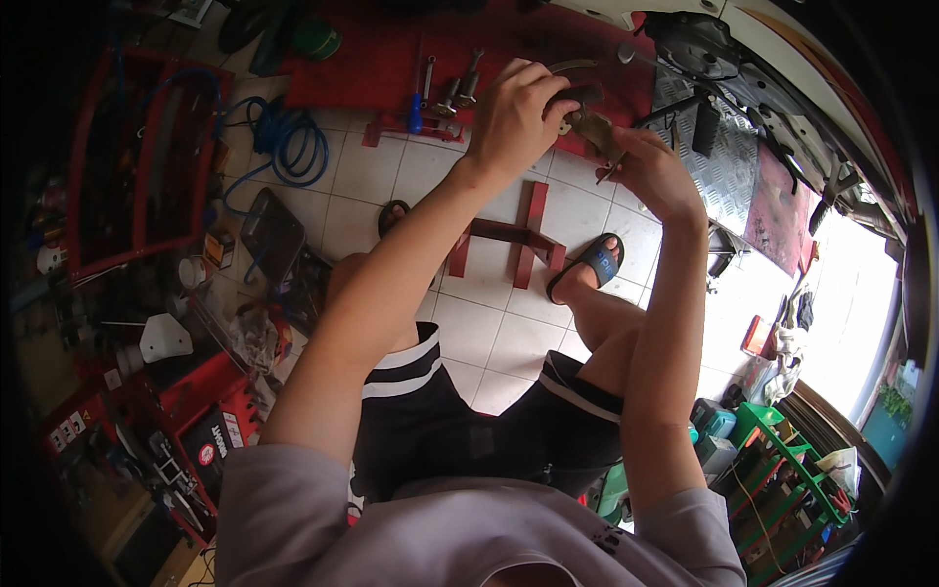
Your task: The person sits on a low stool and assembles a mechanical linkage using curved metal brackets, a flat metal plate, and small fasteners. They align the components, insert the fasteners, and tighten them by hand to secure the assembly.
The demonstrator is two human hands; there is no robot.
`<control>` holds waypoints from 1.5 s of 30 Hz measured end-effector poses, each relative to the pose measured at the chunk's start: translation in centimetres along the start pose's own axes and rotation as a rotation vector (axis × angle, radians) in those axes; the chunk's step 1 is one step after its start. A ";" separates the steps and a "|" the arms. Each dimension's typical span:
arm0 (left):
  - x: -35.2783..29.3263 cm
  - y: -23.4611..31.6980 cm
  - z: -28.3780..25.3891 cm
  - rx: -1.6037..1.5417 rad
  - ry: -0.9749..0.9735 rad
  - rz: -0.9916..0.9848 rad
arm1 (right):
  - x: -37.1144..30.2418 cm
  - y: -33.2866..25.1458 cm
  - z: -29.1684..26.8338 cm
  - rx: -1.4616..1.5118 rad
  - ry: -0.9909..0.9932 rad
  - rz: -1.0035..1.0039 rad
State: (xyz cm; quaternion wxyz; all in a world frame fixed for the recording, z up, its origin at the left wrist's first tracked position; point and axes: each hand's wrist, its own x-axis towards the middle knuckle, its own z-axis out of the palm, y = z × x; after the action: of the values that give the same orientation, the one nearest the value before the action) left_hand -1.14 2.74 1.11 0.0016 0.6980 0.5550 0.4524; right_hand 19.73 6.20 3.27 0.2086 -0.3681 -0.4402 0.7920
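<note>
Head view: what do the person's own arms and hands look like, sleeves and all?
Both hands, left and right, are bare, with no gloves, rings or watch visible. The left sleeve and right sleeve are short, loose and greyish, ending above the elbows; no markings show on them. Both forearms are uncovered.

Held part [599, 135]: between left hand [518, 115] and right hand [661, 176]
Screwdriver [416, 114]: on the bench [362, 76], left of the wrench [428, 76]
Stand [529, 235]: on the floor [479, 333], between the sandals [603, 262]
Hose [277, 142]: left of the stand
</note>
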 end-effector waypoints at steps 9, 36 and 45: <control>-0.3 1.9 1.8 -0.193 0.066 -0.280 | 1.5 0.9 -0.2 0.227 0.005 -0.131; -1.2 4.0 2.9 -1.093 -0.534 -1.067 | -0.2 0.6 -3.6 -0.369 0.284 -0.299; -4.6 6.7 5.4 -0.798 -0.980 -0.915 | -0.6 0.1 -4.6 -0.701 0.683 -0.145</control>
State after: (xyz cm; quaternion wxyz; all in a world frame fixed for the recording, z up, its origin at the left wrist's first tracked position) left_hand 7.59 -0.67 -1.61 0.6840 0.4667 0.5190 0.2122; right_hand 23.64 8.24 1.89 0.2593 -0.6229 -0.6111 0.4139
